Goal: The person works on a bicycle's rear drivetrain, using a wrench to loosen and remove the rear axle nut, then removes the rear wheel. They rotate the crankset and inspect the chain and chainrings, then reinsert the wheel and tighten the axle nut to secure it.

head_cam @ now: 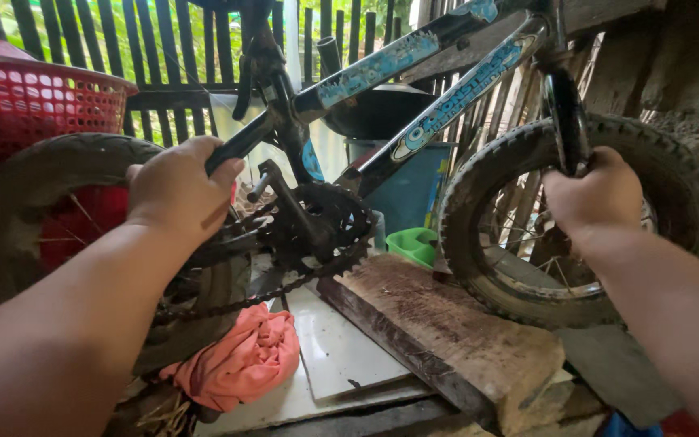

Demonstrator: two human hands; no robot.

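A small black bicycle with worn blue stickers on its frame (382,69) stands raised in front of me. My left hand (178,188) is closed around a black frame stay near the rear wheel (18,194). My right hand (596,194) grips the black front fork (566,113) beside the front wheel (479,202). The front tyre rests on a rough wooden block (438,324). Between my hands sit the chainring and crank (329,214), with a slack chain (260,295) hanging below.
A crumpled orange cloth (244,360) lies under the chain, on a white tile (333,348). A red plastic basket (34,97) stands at the left, a small green container (413,243) behind the block, a dark slatted fence (163,48) behind the bicycle.
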